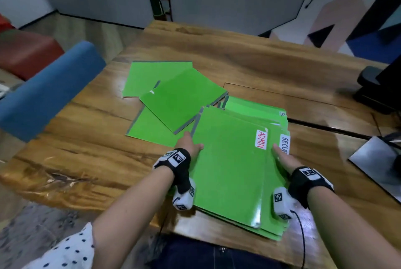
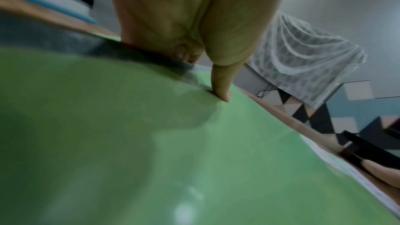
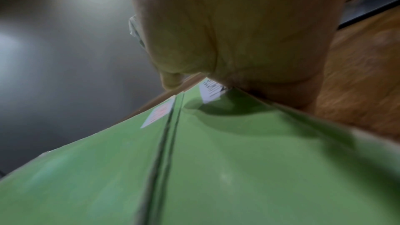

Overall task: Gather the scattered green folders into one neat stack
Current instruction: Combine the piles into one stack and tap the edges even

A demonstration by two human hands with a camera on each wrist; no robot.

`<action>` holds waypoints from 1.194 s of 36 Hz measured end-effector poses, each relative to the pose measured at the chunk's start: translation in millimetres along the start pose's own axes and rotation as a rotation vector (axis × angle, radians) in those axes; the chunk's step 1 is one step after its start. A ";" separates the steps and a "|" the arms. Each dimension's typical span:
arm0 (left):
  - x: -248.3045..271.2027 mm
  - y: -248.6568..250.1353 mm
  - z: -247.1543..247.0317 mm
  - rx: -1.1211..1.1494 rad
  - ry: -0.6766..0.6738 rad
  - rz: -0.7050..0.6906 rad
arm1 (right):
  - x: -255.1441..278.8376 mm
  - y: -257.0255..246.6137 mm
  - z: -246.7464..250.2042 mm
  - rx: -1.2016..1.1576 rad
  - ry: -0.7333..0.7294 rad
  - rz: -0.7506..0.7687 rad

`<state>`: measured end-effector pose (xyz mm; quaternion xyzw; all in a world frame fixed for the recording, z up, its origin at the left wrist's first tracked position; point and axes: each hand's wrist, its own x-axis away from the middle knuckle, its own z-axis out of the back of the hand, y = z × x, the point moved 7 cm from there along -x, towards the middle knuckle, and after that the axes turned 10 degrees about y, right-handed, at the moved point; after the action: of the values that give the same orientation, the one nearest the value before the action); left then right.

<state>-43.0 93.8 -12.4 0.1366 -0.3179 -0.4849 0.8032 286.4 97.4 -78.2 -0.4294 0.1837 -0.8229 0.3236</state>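
Note:
A pile of green folders (image 1: 230, 166), topped by one labelled ADMIN, lies slightly fanned near the front edge of the wooden table (image 1: 238, 56). My left hand (image 1: 191, 143) grips the pile's left edge, thumb (image 2: 220, 81) pressing on the top cover (image 2: 151, 143). My right hand (image 1: 282, 159) holds the right edge beside a SECUR label, thumb on top (image 3: 238, 32); the fingers below are hidden. Three more green folders overlap loosely to the back left (image 1: 156, 75), (image 1: 182, 99), (image 1: 149, 127). Another folder (image 1: 253, 107) pokes out behind the pile.
A blue chair back (image 1: 50, 88) stands at the table's left edge, with a red seat (image 1: 26, 51) beyond it. A black stand (image 1: 377, 88) and a grey flat base (image 1: 377, 160) sit at the right. A fire extinguisher (image 1: 155, 1) stands by the far wall.

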 end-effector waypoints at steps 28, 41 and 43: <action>-55.3 -45.5 1.4 -0.746 -0.055 -0.193 | 0.5 7.2 -6.0 0.103 0.045 -0.074; -33.1 -47.5 -6.7 -0.691 0.021 -0.289 | -3.2 3.1 -5.8 0.150 0.033 -0.095; -40.3 -52.4 -8.3 -0.648 -0.051 -0.201 | -1.8 3.1 -4.9 0.156 0.033 -0.095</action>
<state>-87.2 102.2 -61.6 -0.1075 -0.1523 -0.6406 0.7449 284.3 96.5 -83.9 -0.3978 0.1037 -0.8560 0.3134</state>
